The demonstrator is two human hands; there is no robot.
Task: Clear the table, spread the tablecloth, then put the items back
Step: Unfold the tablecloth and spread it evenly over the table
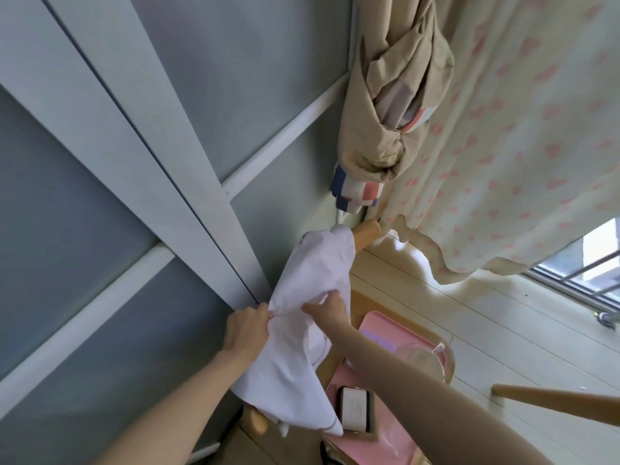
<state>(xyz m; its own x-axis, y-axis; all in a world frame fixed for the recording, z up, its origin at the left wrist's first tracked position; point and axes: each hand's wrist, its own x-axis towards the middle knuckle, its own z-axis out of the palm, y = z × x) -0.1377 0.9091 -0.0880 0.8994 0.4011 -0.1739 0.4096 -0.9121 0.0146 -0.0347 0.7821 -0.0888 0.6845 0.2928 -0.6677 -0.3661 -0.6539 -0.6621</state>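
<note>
A white tablecloth [302,333] hangs bunched over the wooden back rail of a chair [365,231]. My left hand [246,330] pinches its left edge. My right hand [327,312] grips a fold near its middle. On the chair seat lies a pink tray [372,325] holding a clear glass jug [424,360] and a white box with a dark edge [355,409]. My right forearm crosses over the tray.
A grey panelled wall with white frames [188,182] stands close on the left. A knotted beige curtain [396,105] and a curtain with pink hearts [510,135] hang at the right. A second wooden rail [550,402] juts in low right, over pale floorboards.
</note>
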